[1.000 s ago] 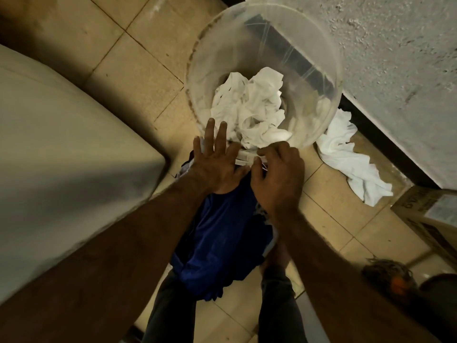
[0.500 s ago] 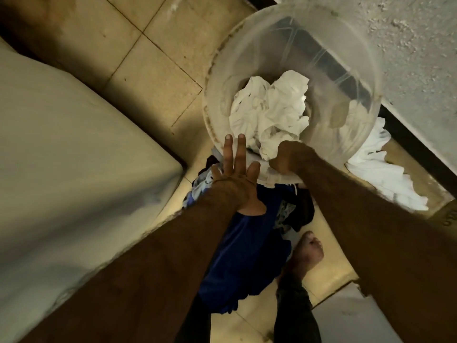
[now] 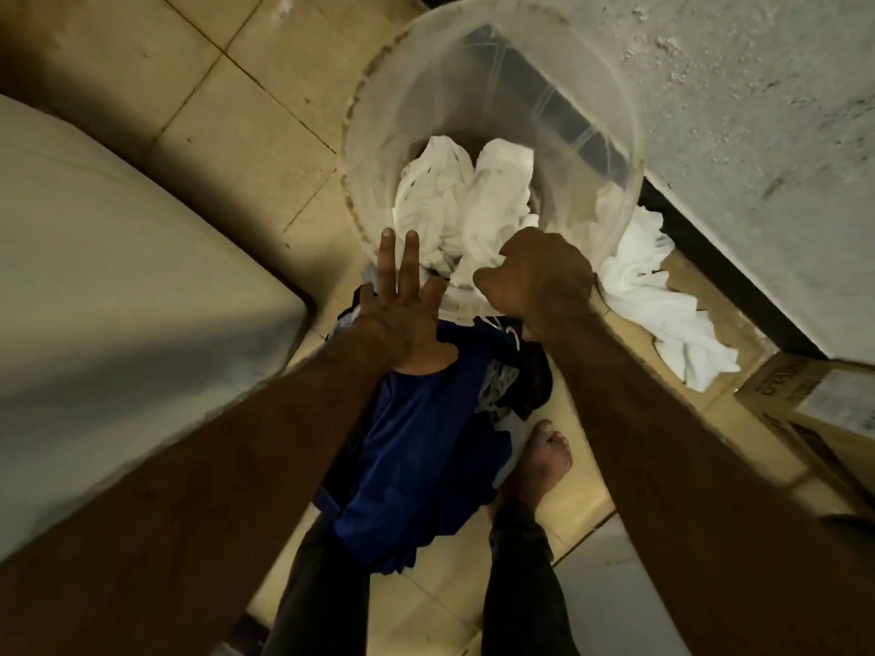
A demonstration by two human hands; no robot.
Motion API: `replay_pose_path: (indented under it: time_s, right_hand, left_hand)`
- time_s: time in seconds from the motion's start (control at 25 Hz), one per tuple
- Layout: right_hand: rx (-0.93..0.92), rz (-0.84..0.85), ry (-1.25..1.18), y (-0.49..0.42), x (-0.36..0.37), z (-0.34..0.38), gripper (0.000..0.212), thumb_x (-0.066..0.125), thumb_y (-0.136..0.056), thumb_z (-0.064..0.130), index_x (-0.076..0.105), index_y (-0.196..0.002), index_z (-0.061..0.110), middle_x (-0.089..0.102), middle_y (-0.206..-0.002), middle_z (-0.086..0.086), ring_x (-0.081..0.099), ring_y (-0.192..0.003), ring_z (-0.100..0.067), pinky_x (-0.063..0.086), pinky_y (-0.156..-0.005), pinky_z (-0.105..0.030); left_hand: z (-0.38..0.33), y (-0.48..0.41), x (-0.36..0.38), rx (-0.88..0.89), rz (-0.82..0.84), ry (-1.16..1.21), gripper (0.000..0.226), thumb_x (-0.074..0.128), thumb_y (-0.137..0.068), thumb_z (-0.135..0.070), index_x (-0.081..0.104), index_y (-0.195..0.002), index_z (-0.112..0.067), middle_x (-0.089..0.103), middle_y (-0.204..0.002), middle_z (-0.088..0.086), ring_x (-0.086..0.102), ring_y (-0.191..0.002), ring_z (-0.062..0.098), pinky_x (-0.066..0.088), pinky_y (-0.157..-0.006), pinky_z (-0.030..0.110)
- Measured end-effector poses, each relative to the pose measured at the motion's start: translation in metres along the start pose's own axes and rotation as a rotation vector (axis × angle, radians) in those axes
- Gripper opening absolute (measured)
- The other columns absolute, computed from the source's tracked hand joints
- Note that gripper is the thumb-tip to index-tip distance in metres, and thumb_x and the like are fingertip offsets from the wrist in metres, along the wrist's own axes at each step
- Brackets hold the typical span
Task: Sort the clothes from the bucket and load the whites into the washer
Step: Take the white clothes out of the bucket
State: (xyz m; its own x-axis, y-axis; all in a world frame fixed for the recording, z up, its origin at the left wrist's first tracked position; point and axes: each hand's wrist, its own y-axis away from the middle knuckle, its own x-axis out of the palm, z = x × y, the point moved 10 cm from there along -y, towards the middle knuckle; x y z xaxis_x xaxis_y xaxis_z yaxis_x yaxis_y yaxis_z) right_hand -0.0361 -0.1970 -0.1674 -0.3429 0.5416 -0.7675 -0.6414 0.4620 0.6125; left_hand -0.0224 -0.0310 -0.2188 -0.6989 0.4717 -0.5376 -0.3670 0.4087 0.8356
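Observation:
A clear plastic bucket (image 3: 473, 63) stands on the tiled floor with crumpled white clothes (image 3: 454, 205) inside. My right hand (image 3: 540, 277) is a closed fist at the bucket's near rim, gripping the edge of the white cloth there. My left hand (image 3: 402, 305) lies flat with fingers spread, fingertips over the near rim, palm above a pile of blue and dark clothes (image 3: 426, 442) on the floor in front of the bucket. Another white garment (image 3: 663, 314) lies on the floor to the right of the bucket.
The pale flat top of a large appliance (image 3: 118, 300) fills the left side. A rough concrete wall (image 3: 757, 111) runs along the right. A cardboard box (image 3: 814, 400) sits at the right edge. My bare foot (image 3: 544, 456) stands beside the blue pile.
My right hand has moved from the blue pile to the bucket's rim and closed into a fist on the white cloth. My left hand stayed flat, sliding slightly forward.

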Motion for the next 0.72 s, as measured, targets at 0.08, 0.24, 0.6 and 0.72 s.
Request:
replay_pose_path:
  time_s: [0.08,0.24,0.6,0.72]
  right_hand:
    - [0.027,-0.029,-0.137,0.02,-0.014,-0.012,0.041,0.062,-0.085,0.048,0.069,-0.102,0.012,0.069,-0.112,-0.008,0.064,-0.107,-0.029,0.048,-0.085,-0.032]
    - [-0.007,-0.009,-0.715,0.072,-0.037,-0.017,0.023,0.065,-0.081,0.025,0.062,-0.063,0.011,0.06,-0.065,0.006,0.057,-0.063,-0.008,0.044,-0.06,-0.021]
    - [-0.012,0.209,-2.141,0.147,-0.061,-0.025,0.038,0.039,-0.085,0.018,0.058,-0.052,0.013,0.052,-0.054,0.001,0.056,-0.052,-0.013,0.052,-0.061,-0.022]
    - [0.091,0.139,-2.128,0.137,-0.045,-0.042,0.039,0.038,-0.091,0.021,0.057,-0.059,0.011,0.05,-0.058,-0.002,0.052,-0.055,-0.013,0.047,-0.058,-0.023]
  left_hand:
    - [-0.001,0.009,-0.013,0.033,-0.206,0.156,0.091,0.057,-0.077,-0.057,0.02,-0.154,-0.024,-0.005,-0.168,0.01,-0.029,-0.149,0.039,0.006,-0.12,0.065]
    - [-0.008,0.041,-0.036,-0.035,-0.548,0.406,0.099,0.052,-0.07,-0.06,0.021,-0.156,-0.023,0.025,-0.164,0.007,0.005,-0.155,0.035,0.011,-0.119,0.065]
    - [-0.041,0.062,-0.062,0.26,-0.259,1.827,0.041,0.033,-0.109,-0.031,0.058,-0.124,-0.001,0.055,-0.125,0.028,0.057,-0.117,0.033,0.037,-0.116,0.049]
    - [-0.031,0.072,-0.068,0.035,-0.376,1.893,0.03,0.033,-0.108,-0.006,0.058,-0.124,0.002,0.062,-0.116,0.012,0.061,-0.096,0.016,0.055,-0.079,0.019]
